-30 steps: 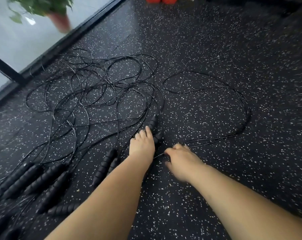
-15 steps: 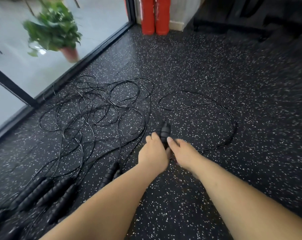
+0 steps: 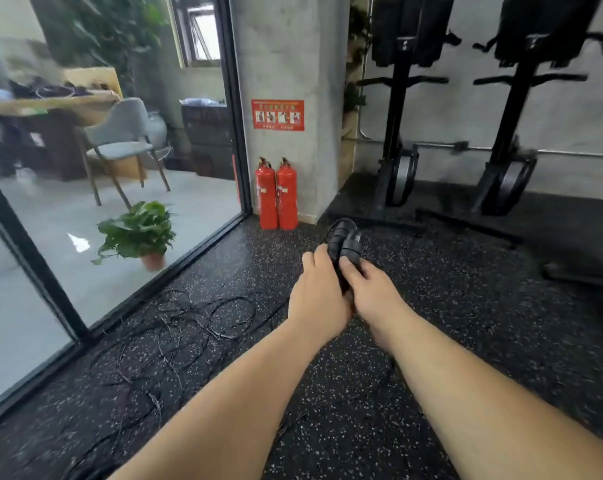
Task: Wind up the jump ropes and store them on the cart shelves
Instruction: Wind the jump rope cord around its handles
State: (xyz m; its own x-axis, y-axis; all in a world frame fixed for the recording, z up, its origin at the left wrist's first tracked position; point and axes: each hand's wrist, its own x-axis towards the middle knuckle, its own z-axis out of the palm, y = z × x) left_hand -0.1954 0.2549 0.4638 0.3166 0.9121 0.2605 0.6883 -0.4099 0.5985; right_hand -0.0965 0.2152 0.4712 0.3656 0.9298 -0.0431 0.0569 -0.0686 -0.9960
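Observation:
Two black ribbed jump rope handles (image 3: pixel 344 241) are held side by side, raised off the floor, tips pointing away from me. My left hand (image 3: pixel 319 296) and my right hand (image 3: pixel 372 293) are both closed around their lower ends, touching each other. A thin black cord loops off the handle tips. A tangle of other black jump ropes (image 3: pixel 189 327) lies on the speckled floor to the lower left. No cart is in view.
A glass wall with a black frame (image 3: pixel 44 271) runs along the left. Two red fire extinguishers (image 3: pixel 276 195) stand by a concrete pillar. Black exercise machines (image 3: pixel 501 133) stand at the back right. A potted plant (image 3: pixel 139 233) sits behind the glass.
Both hands gathered the two handles from the floor and lifted them together. My view tilted up from the floor to the room, so the pile of other handles left the frame.

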